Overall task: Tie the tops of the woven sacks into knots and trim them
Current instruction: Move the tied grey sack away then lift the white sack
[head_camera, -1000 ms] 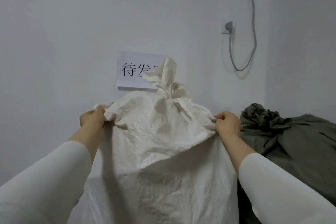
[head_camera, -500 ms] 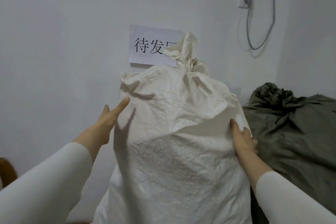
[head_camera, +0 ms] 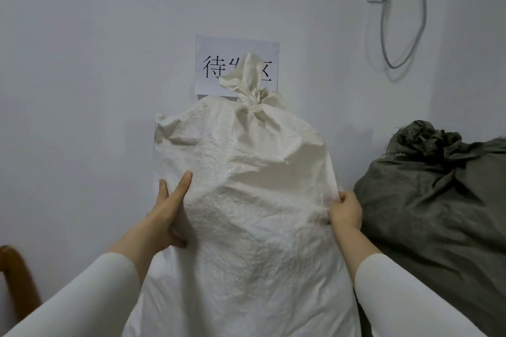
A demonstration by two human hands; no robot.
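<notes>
Against the wall, the knotted white sack (head_camera: 246,200) stands steadied: the left hand (head_camera: 167,213) lies flat and open on its side, the right hand (head_camera: 345,210) pinches its fabric.

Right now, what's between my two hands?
In the head view, the white sack fills the stretch between the left hand and right hand.

Both arms wear plain white long sleeves, smooth and close-fitting, ending at the wrists. The left hand (head_camera: 167,213) and right hand (head_camera: 345,209) are bare, without rings or gloves.
</notes>
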